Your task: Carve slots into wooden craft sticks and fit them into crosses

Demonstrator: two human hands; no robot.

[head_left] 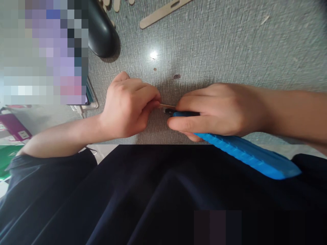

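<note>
the thin wooden strip (167, 106) sits right between the two hands, long axis running nearly side to side, and it's the left hand (130, 105) pinching its left end between thumb and finger! the right hand (219, 109) grasps the blue tool (245, 154), whose dark tip lies just on the body side of the strip; whether they touch, i can't tell, nor whether the right fingers hold the strip too. both hands are equally near it, and only that tip crowds the gap! the tool's handle slants back toward the dark clothing (153, 194). beyond, well apart on the table (230, 44), lie a slotted wooden stick (163, 15) and, farther left, a black rounded object (103, 34), neither in the way!
</note>
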